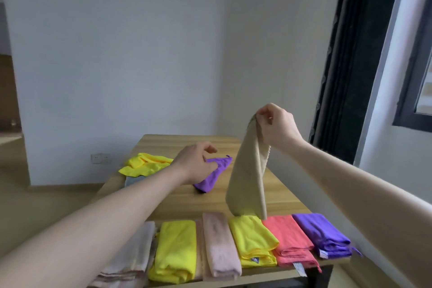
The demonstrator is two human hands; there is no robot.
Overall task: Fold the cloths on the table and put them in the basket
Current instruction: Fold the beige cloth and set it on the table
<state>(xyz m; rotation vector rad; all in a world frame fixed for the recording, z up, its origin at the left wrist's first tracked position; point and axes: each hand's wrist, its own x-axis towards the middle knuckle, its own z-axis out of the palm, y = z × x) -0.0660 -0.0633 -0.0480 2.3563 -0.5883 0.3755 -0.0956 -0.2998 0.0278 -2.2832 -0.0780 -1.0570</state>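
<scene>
My right hand (pixel 275 127) pinches the top corner of a beige cloth (pixel 249 177) and holds it up, so it hangs down over the wooden table (pixel 280 196). My left hand (pixel 196 162) reaches forward with curled fingers, over a crumpled purple cloth (pixel 214 176); whether it holds that cloth is unclear. A crumpled yellow cloth (pixel 145 163) lies at the far left, partly on a grey-blue cloth (pixel 134 180). No basket is in view.
Several folded cloths line the near table edge: a striped beige one (pixel 131 259), yellow (pixel 175 250), pink-beige (pixel 221 245), yellow (pixel 253 241), coral (pixel 292 241) and purple (pixel 323 235). A dark curtain (pixel 346 54) and window stand at the right.
</scene>
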